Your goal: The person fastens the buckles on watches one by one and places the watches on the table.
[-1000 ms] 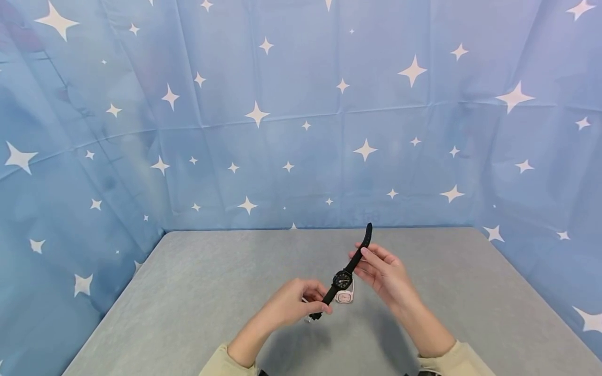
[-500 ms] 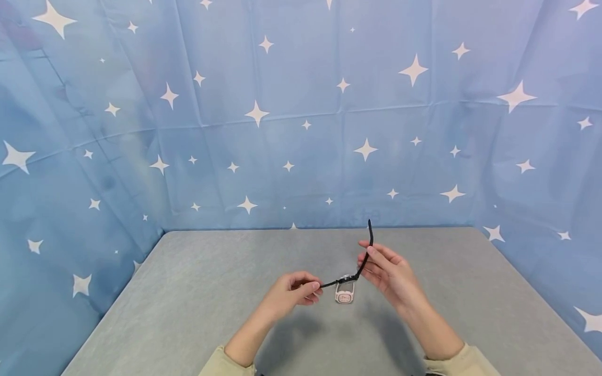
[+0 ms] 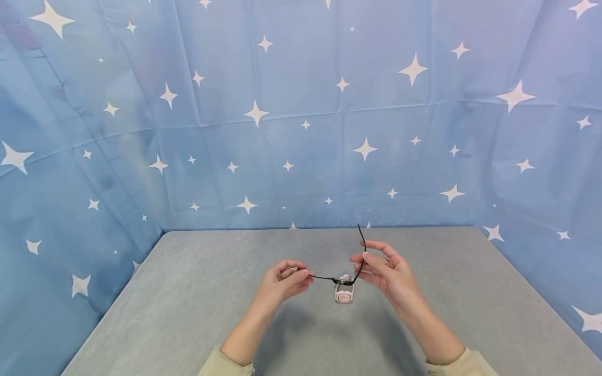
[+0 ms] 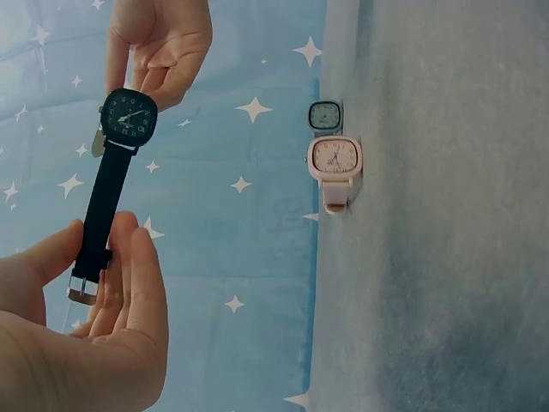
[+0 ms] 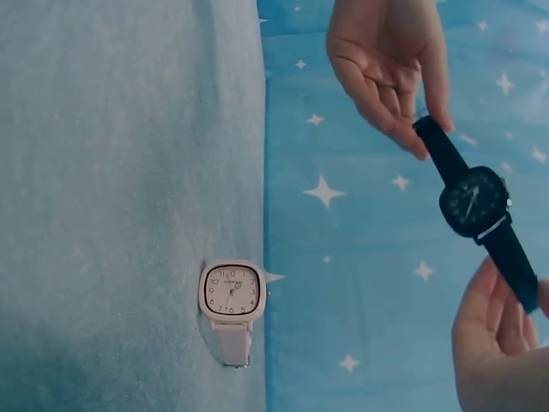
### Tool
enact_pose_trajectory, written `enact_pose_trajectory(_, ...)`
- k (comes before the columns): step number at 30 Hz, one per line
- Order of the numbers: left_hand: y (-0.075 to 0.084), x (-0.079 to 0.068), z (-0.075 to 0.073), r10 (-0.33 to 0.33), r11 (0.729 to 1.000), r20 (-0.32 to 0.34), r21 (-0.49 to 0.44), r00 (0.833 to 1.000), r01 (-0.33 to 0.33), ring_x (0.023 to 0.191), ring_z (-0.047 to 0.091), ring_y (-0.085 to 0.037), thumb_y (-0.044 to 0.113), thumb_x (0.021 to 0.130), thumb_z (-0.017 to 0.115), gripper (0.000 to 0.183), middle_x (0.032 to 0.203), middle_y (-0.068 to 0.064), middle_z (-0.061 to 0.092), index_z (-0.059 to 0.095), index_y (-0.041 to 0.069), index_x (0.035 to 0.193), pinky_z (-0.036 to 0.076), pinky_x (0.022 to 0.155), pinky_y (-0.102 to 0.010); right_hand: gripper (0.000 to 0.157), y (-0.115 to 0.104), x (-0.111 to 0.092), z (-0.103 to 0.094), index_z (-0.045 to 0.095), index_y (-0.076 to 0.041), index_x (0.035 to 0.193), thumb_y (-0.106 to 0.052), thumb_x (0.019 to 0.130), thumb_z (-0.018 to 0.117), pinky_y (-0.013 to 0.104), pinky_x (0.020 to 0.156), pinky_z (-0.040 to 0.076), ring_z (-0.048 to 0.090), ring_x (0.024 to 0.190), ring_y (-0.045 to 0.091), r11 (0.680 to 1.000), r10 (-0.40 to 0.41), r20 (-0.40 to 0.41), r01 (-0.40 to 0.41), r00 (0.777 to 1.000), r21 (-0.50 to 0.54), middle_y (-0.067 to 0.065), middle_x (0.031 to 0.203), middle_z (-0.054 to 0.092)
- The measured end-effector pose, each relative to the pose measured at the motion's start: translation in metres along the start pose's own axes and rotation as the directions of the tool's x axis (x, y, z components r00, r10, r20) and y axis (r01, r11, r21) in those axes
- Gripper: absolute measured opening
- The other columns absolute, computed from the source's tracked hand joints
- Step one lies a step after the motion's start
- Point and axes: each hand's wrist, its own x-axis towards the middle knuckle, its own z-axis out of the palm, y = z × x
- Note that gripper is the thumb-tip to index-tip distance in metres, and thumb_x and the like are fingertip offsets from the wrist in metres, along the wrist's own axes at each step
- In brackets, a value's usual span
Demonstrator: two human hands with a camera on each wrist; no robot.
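A black wristwatch (image 3: pixel 344 282) is held stretched in the air between both hands, edge-on in the head view. My left hand (image 3: pixel 281 284) pinches the buckle end of its strap between thumb and fingers; the buckle (image 4: pixel 82 292) shows in the left wrist view. The opposite strap end is pinched by my right hand (image 3: pixel 392 274), its tip sticking up past the fingers. Both wrist views show the dark square dial (image 5: pixel 473 202) with pale numerals. Beneath it on the table lies a pale pink watch (image 3: pixel 344 297), partly overlapped by the black one in the head view.
Just beyond the pink watch lies another watch (image 4: pixel 325 115) with a grey-green face. The grey tabletop (image 3: pixel 211 292) runs back to a blue curtain (image 3: pixel 301 156) printed with white stars, which also stands along both sides.
The black watch has turned from dial toward the head camera to edge-on, its strap bending upward on the right. My left hand has moved up and left; the right has shifted only slightly.
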Motion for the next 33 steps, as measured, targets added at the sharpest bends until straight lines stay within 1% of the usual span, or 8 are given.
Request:
enact_pose_trajectory(3,-0.0008,-0.0005,0.0004,-0.004,0.998,-0.024,-0.067,1.0,0.003,0.094,0.067,-0.017,0.017,0.087,0.067,0.036,0.105,-0.009,0.07,0.052,-0.004,0.113,0.053,0.087,-0.033,0.034,0.001,-0.0012,0.0011,0.049,-0.01,0.126,-0.015,0.094,0.058,0.034,0.086,0.053,0.067,0.086,0.014,1.0,-0.016,0.004,0.016,1.0,-0.01,0.003,0.097,0.071)
enact_pose_trajectory(6,-0.0011,-0.0008,0.0008,-0.015,0.987,-0.036,-0.163,0.999,0.009,0.094,0.067,-0.016,0.013,0.087,0.067,0.031,0.104,-0.008,0.07,0.051,-0.001,0.11,0.052,0.088,-0.032,0.035,0.0015,-0.0019,0.0016,0.049,-0.008,0.128,-0.014,0.094,0.058,0.035,0.086,0.053,0.066,0.087,0.015,1.0,-0.024,0.008,0.024,1.0,-0.008,0.003,0.098,0.071)
enact_pose_trajectory(11,-0.0011,0.0003,0.0023,-0.042,0.945,-0.038,-0.326,0.998,0.028,0.093,0.068,-0.014,0.007,0.089,0.063,0.013,0.102,-0.006,0.071,0.053,0.007,0.097,0.052,0.088,-0.031,0.041,0.0012,-0.0023,0.0027,0.049,-0.003,0.13,-0.014,0.093,0.06,0.034,0.086,0.053,0.067,0.089,0.017,1.0,-0.028,0.005,0.028,1.0,-0.012,0.003,0.097,0.071)
enact_pose_trajectory(13,-0.0012,0.0005,0.0029,-0.051,0.93,-0.037,-0.365,0.998,0.034,0.093,0.068,-0.013,0.008,0.089,0.063,0.01,0.102,-0.006,0.071,0.054,0.009,0.094,0.052,0.089,-0.031,0.042,0.0012,-0.0024,0.0032,0.049,-0.002,0.131,-0.015,0.092,0.061,0.033,0.085,0.054,0.067,0.088,0.017,0.999,-0.031,-0.003,0.031,1.0,-0.028,0.003,0.097,0.071)
enact_pose_trajectory(16,-0.0007,0.0005,0.0043,-0.055,0.921,-0.045,-0.387,0.997,0.033,0.095,0.067,-0.015,0.01,0.089,0.064,0.01,0.103,-0.006,0.071,0.055,0.011,0.093,0.051,0.09,-0.032,0.043,0.002,-0.0026,0.0039,0.051,-0.001,0.13,-0.016,0.091,0.062,0.033,0.085,0.054,0.067,0.088,0.017,0.998,-0.032,-0.01,0.032,0.999,-0.058,0.004,0.096,0.07)
enact_pose_trajectory(20,0.0002,-0.0001,0.0059,-0.045,0.926,-0.057,-0.378,0.997,0.021,0.097,0.067,-0.016,0.014,0.088,0.065,0.011,0.105,-0.005,0.071,0.056,0.012,0.094,0.05,0.092,-0.034,0.045,0.0035,-0.003,0.0045,0.051,0.001,0.13,-0.016,0.091,0.063,0.034,0.086,0.053,0.067,0.088,0.019,0.996,-0.033,-0.005,0.033,0.999,-0.081,0.004,0.096,0.07)
enact_pose_trajectory(25,0.0007,-0.0008,0.008,-0.032,0.923,-0.075,-0.385,0.997,0.001,0.094,0.067,-0.016,0.015,0.089,0.064,0.009,0.101,-0.005,0.071,0.058,0.013,0.095,0.049,0.093,-0.036,0.048,0.0057,-0.0035,0.0051,0.049,0.005,0.13,-0.015,0.09,0.064,0.034,0.086,0.053,0.067,0.086,0.019,0.993,-0.043,0.007,0.044,0.999,-0.106,0.006,0.096,0.07)
enact_pose_trajectory(33,0.0014,-0.0017,0.0094,-0.007,0.911,-0.082,-0.412,0.997,-0.027,0.096,0.067,-0.017,0.013,0.089,0.063,0.014,0.099,-0.004,0.071,0.059,0.01,0.103,0.049,0.094,-0.035,0.047,0.0064,-0.0043,0.0079,0.054,0.002,0.129,-0.018,0.089,0.066,0.034,0.085,0.054,0.067,0.088,0.023,0.983,-0.045,0.031,0.05,0.998,-0.179,0.011,0.097,0.07)
